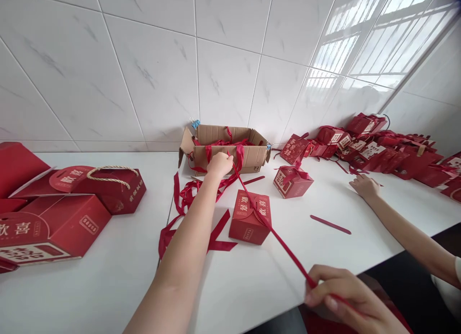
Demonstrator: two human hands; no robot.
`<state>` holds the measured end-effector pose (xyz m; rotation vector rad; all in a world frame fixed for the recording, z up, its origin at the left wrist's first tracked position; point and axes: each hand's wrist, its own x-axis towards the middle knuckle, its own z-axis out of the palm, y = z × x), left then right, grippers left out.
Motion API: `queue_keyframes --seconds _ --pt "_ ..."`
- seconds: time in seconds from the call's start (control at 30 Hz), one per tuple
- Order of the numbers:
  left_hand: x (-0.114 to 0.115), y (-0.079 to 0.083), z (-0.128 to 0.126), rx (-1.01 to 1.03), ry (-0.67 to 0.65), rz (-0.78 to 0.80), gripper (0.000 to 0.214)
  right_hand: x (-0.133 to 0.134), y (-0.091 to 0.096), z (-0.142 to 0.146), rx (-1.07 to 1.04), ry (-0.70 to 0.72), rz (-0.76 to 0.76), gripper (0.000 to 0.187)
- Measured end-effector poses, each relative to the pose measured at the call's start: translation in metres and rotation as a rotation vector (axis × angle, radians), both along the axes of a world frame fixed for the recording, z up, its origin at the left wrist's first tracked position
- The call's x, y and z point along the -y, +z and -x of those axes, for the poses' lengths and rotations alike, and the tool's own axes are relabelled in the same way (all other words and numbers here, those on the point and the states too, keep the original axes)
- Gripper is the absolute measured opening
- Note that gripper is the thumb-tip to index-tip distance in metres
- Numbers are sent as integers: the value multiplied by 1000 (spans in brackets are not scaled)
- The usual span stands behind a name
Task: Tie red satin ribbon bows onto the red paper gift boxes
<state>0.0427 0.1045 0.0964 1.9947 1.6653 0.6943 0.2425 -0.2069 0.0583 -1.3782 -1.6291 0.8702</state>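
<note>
A red ribbon (288, 250) runs taut on a slant over the top of a small red gift box (249, 230). My left hand (219, 165), reaching forward before the cardboard box, is closed on its far end. Close to the table's front edge, my right hand (347, 293) grips the near end between thumb and fingers. The gift box sits upright on the table, with gold characters on its lid and side. Loose red ribbons (187, 194) lie tangled beside my left forearm, partly hidden by it.
An open cardboard box (225, 132) with ribbons stands against the tiled wall. A tied gift box (293, 182) and a flat red strip (330, 224) lie to the right. A co-worker's hand (365, 186) is near many piled red boxes (378, 154). Larger red boxes (72, 218) stand left.
</note>
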Motion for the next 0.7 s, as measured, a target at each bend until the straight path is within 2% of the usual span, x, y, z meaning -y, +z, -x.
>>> queue_keyframes --seconds 0.1,0.23,0.33,0.37,0.4,0.47,0.53,0.6,0.7 --pt "6 17 9 43 -9 -59 37 -21 6 -14 -257 -189 -153 28" --pt "24 42 19 32 43 -188 24 -72 14 -38 -518 -349 -261 26" --pt "48 59 22 -67 110 -464 47 -105 20 -43 -490 -345 -296 42" --pt "57 63 23 -98 59 -504 44 -112 21 -40 -446 -371 -329 53" --pt "67 68 23 -113 -52 -491 37 -118 22 -36 -374 -378 -355 59" --pt "84 73 24 -134 -370 -311 37 -126 24 -23 -155 -296 -375 56" --pt "96 75 21 -247 -579 -44 57 -133 25 -8 91 -126 -346 46" --pt "99 73 15 -407 -629 167 77 -139 25 6 253 15 -303 47" --pt "93 65 3 -585 -589 297 84 -149 24 18 330 121 -247 48"
